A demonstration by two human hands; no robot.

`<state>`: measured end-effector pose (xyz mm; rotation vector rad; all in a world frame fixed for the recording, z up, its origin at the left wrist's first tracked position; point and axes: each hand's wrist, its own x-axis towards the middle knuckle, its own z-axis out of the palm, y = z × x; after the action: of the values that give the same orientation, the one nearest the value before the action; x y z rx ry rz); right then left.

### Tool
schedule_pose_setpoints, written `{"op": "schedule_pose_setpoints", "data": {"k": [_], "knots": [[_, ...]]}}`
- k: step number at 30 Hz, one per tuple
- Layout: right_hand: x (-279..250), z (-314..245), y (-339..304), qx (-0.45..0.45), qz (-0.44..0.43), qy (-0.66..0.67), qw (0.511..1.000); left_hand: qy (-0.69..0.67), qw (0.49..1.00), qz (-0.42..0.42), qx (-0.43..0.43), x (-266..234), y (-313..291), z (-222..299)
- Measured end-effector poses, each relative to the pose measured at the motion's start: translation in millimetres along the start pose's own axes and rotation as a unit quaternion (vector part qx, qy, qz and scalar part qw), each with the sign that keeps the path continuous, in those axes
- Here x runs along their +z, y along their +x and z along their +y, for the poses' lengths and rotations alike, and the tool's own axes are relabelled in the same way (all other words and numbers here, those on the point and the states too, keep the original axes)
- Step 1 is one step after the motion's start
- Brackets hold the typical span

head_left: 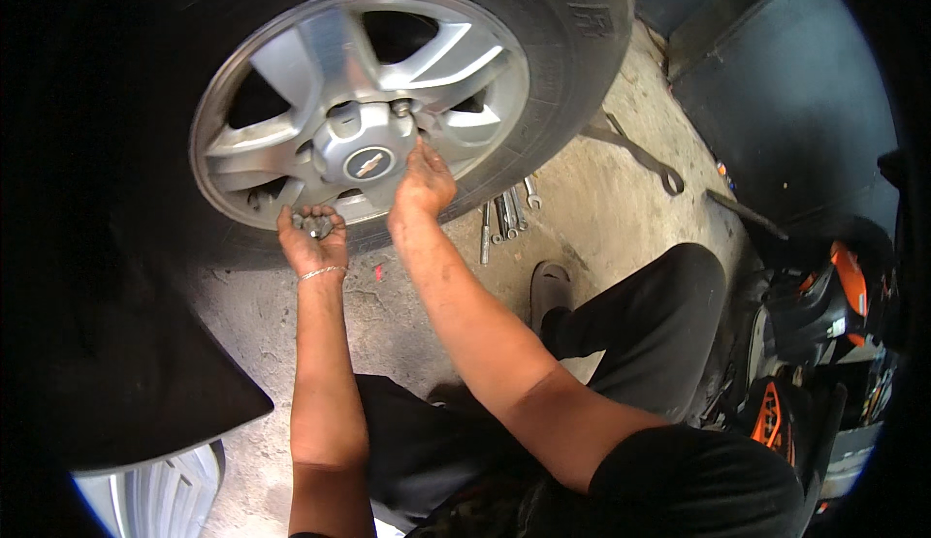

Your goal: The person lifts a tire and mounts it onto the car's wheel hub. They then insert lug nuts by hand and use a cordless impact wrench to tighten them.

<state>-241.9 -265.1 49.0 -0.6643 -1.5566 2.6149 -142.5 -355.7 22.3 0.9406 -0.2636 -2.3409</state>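
A silver alloy wheel (320, 48) with a black tire (572, 63) fills the upper part of the view. My left hand (312, 242), palm up with fingers curled, cups several metal lug nuts (314, 224) just below the rim. My right hand (425, 181) reaches to the hub beside the center cap (369, 163). Its fingertips are pinched together at a lug hole, and whatever they hold is hidden. One lug nut (401, 108) sits in the hole above those fingers.
Several wrenches (507, 213) lie on the concrete floor (582, 189) right of the tire. Farther right are a dark strap-like piece (645, 160) and a bar (747, 213). Black-and-orange equipment (849, 281) stands at the right edge. My sandaled foot (551, 291) is near the wrenches.
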Motion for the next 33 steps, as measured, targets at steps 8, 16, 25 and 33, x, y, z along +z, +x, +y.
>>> {"op": "schedule_pose_setpoints", "data": {"k": [8, 16, 25, 33], "knots": [[-8.6, 3.4, 1.1, 0.026, -0.024, 0.071, 0.997, -0.006, 0.999, -0.033, -0.004, -9.2, 8.0, 1.8], [-3.9, -12.5, -1.5, 0.055, -0.012, -0.051, 0.997, 0.010, 1.000, -0.013, 0.005, -7.4, 12.9, -2.6], [-3.5, 8.1, 2.4, -0.070, 0.002, -0.016, 0.997, 0.010, 1.000, -0.013, -0.011, -2.4, 7.6, -4.4], [-5.1, 3.5, 5.7, -0.091, 0.005, -0.151, 0.984, 0.016, 0.998, -0.023, -0.054, 2.0, -6.6, -15.4]]}}
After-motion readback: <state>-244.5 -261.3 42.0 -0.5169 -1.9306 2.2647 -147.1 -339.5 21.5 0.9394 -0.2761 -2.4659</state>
